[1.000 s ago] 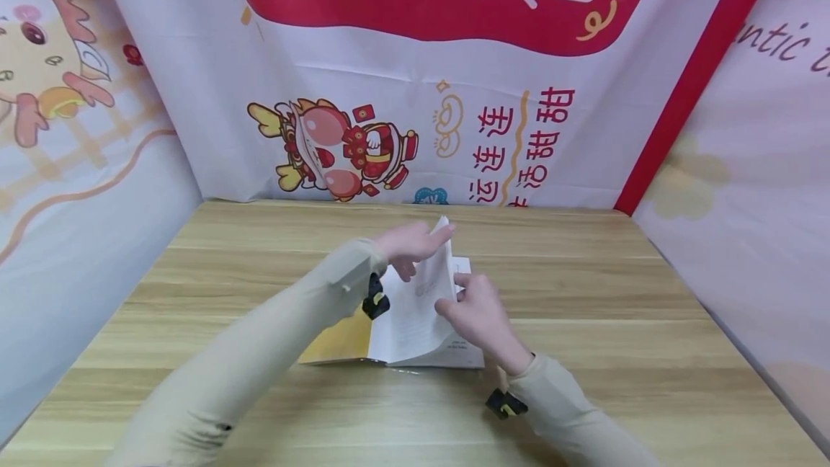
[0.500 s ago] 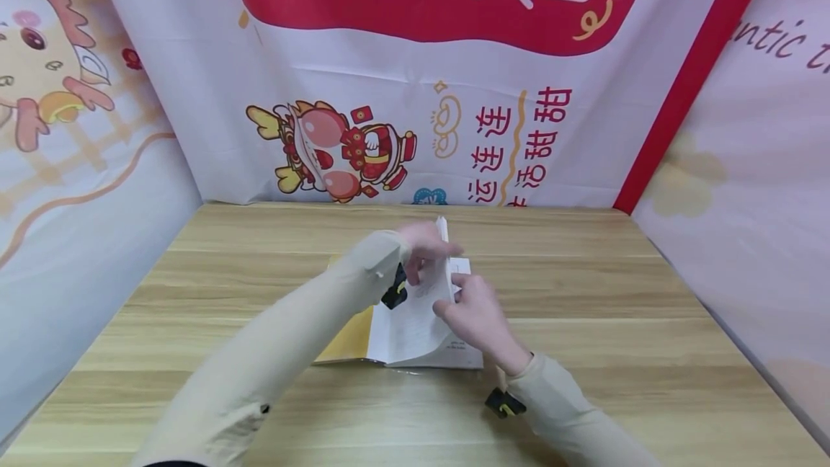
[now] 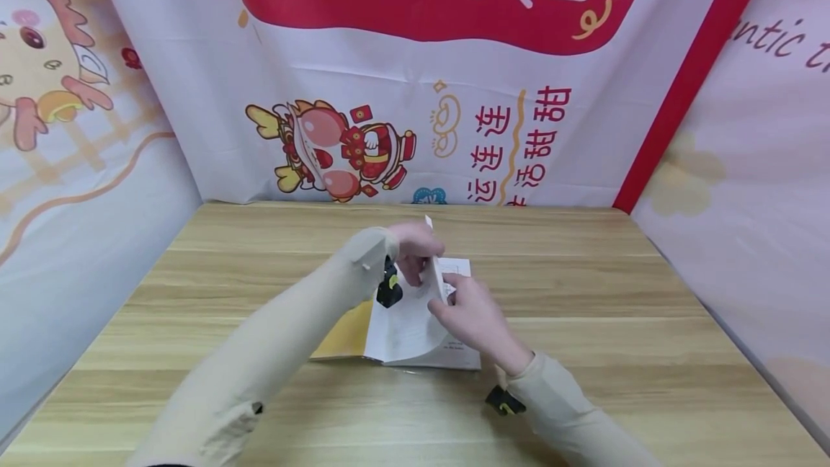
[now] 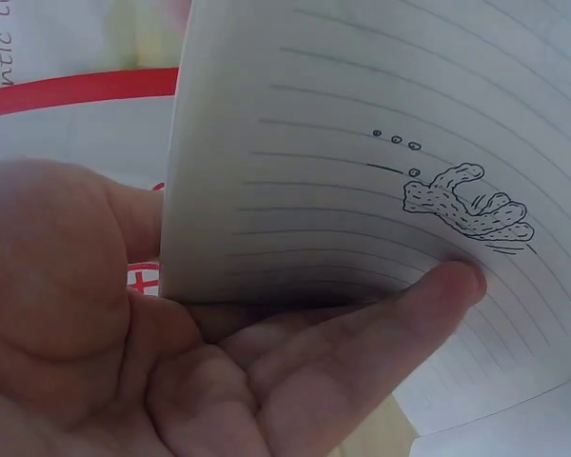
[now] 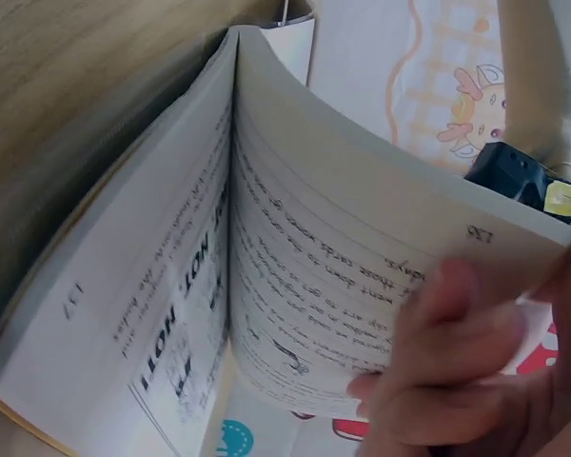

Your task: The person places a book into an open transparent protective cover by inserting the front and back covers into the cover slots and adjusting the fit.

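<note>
A paperback book lies open on the table, with a thick block of its pages raised upright. My left hand grips the upper part of that block. In the left wrist view the thumb passes behind the page edge, and a fingertip lies on a lined page beside a small hand drawing. Lower down, my right hand pinches the same block at its outer edge. The right wrist view shows its curled fingers against a printed page, while the facing page stays low.
Under the book is a wood-grain table. A printed cloth backdrop hangs along the back, with further cloth walls at both sides. The yellow inside of the cover shows left of the pages. A black wrist camera hangs below the left wrist.
The raised page block has tipped to the left. My left hand, its fingers stretched past the page edge before, now curls round it; my right hand has shifted slightly left with the pages.
</note>
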A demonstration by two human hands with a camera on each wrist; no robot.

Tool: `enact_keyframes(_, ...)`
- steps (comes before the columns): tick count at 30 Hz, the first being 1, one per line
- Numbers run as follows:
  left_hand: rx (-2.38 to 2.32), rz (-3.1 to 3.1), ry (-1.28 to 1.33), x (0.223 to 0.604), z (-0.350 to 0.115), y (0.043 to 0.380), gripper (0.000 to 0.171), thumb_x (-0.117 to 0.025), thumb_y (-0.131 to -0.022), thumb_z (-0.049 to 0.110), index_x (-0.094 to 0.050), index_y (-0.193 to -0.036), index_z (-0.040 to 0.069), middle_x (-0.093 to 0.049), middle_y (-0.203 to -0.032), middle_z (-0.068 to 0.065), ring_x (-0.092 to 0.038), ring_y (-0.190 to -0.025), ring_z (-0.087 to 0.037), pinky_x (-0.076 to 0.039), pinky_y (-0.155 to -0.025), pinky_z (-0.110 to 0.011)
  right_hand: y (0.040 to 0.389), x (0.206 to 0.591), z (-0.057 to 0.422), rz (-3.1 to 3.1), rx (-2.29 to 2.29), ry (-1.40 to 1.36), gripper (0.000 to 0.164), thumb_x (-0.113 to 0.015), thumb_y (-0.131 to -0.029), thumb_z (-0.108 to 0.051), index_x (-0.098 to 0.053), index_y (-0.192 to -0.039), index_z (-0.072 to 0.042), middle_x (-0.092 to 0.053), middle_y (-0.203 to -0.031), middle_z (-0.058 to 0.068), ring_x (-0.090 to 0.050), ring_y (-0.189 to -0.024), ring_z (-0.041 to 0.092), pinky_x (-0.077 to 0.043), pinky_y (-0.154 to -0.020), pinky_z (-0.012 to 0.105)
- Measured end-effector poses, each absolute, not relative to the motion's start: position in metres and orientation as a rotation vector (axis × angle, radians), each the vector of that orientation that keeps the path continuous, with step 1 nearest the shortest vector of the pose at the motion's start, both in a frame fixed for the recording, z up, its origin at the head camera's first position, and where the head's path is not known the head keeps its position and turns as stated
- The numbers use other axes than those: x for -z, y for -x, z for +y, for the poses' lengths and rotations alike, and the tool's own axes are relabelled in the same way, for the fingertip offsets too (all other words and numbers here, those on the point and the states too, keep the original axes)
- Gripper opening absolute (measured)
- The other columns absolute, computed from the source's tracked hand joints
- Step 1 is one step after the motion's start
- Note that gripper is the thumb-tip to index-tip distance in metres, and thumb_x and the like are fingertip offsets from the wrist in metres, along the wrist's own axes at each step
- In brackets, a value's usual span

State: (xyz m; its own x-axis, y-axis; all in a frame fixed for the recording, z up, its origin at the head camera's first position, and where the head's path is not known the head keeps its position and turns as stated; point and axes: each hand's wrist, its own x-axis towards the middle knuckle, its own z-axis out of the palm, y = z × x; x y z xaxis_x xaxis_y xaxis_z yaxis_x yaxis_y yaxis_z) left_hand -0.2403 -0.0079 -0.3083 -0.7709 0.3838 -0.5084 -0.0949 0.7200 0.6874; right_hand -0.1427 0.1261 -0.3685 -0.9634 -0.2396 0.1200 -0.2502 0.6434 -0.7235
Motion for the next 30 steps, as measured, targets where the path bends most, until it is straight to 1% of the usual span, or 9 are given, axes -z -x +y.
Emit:
enact_keyframes(2,-0.957,2.256,-0.248,0.309,-0.012,0.242,0.023,-0.051,-0.094,0.016,-0.059,-0.101,-0.003,-0.063,-0.101,-0.025,-0.066,-0.086,-0.035,-0.054,-0.071,-0.040,0.142,0.366,0.127,-2.882,-1.288,-0.449,0.038,-0.057,-0.093,-0.035,-0.060,-0.118,-0.007,-0.049,-0.057,0.000,-0.045,-0.046,0.012,-0.036,-0.040,0.025)
enact_keyframes(4,-0.973,2.229,-0.270,0.310,-0.016,0.245,0.023,-0.050,-0.094,0.016,-0.060,-0.102,-0.003,-0.064,-0.098,-0.023,-0.066,-0.083,-0.034,-0.054,-0.071,-0.039,0.143,0.363,0.130,-2.922,-1.347,-0.471,0.053,-0.047,-0.096,-0.051,-0.056,-0.127,-0.009,-0.055,-0.061,0.004,-0.051,-0.049,0.018,-0.041,-0.043,0.028)
enact_keyframes(7,-0.984,2.187,-0.305,0.311,-0.024,0.250,0.027,-0.049,-0.095,0.017,-0.061,-0.105,-0.005,-0.065,-0.092,-0.020,-0.066,-0.076,-0.031,-0.054,-0.071,-0.039,0.145,0.359,0.134,-2.967,-1.404,-0.461,0.066,-0.035,-0.096,-0.062,-0.050,-0.133,-0.010,-0.059,-0.063,0.010,-0.055,-0.051,0.025,-0.044,-0.046,0.033)
enact_keyframes(9,-1.009,2.152,-0.299,0.312,-0.030,0.254,0.028,-0.049,-0.095,0.018,-0.060,-0.108,-0.005,-0.066,-0.090,-0.019,-0.066,-0.073,-0.029,-0.054,-0.072,-0.039,0.147,0.358,0.138,-2.984,-1.393,-0.431,0.064,-0.036,-0.097,-0.060,-0.052,-0.130,-0.007,-0.059,-0.064,0.011,-0.056,-0.052,0.027,-0.046,-0.048,0.033)
enact_keyframes(15,-1.121,2.058,-0.237,0.312,-0.041,0.260,0.038,-0.047,-0.096,0.017,-0.047,-0.124,-0.008,-0.064,-0.098,-0.022,-0.067,-0.076,-0.030,-0.054,-0.071,-0.041,0.159,0.361,0.149,-3.012,-1.179,-0.355,0.052,-0.059,-0.093,-0.038,-0.053,-0.126,0.003,-0.060,-0.078,0.006,-0.058,-0.066,0.019,-0.048,-0.056,0.029)
enact_keyframes(20,-1.178,2.047,-0.212,0.313,-0.048,0.261,0.036,-0.046,-0.097,0.016,-0.041,-0.125,-0.005,-0.060,-0.105,-0.023,-0.066,-0.084,-0.033,-0.054,-0.070,-0.042,0.172,0.370,0.161,-3.052,-1.064,-0.281,0.054,-0.063,-0.091,-0.032,-0.052,-0.128,0.005,-0.060,-0.084,0.008,-0.057,-0.069,0.017,-0.047,-0.056,0.027)
enact_keyframes(23,-1.179,2.052,-0.229,0.313,-0.054,0.261,0.034,-0.045,-0.098,0.015,-0.041,-0.125,-0.004,-0.058,-0.108,-0.022,-0.065,-0.086,-0.032,-0.054,-0.071,-0.042,0.177,0.373,0.167,-3.094,-1.063,-0.243,0.038,-0.062,-0.091,-0.031,-0.061,-0.116,-0.002,-0.058,-0.076,0.008,-0.052,-0.061,0.017,-0.044,-0.050,0.027)
enact_keyframes(26,-1.198,2.022,-0.257,0.316,-0.062,0.262,0.034,-0.042,-0.099,0.016,-0.041,-0.126,-0.006,-0.057,-0.110,-0.023,-0.064,-0.089,-0.031,-0.053,-0.074,-0.041,0.178,0.376,0.171,-3.132,-1.095,-0.220,0.023,-0.062,-0.091,-0.031,-0.064,-0.096,-0.009,-0.054,-0.068,0.006,-0.046,-0.055,0.016,-0.039,-0.046,0.027)
enact_keyframes(30,-1.242,1.973,-0.298,0.319,-0.077,0.265,0.035,-0.039,-0.102,0.016,-0.039,-0.129,-0.007,-0.055,-0.114,-0.023,-0.063,-0.093,-0.030,-0.052,-0.077,-0.042,0.178,0.379,0.174,-3.156,-1.120,-0.201,0.027,-0.061,-0.091,-0.031,-0.058,-0.079,-0.008,-0.047,-0.061,0.001,-0.039,-0.051,0.012,-0.032,-0.044,0.023)
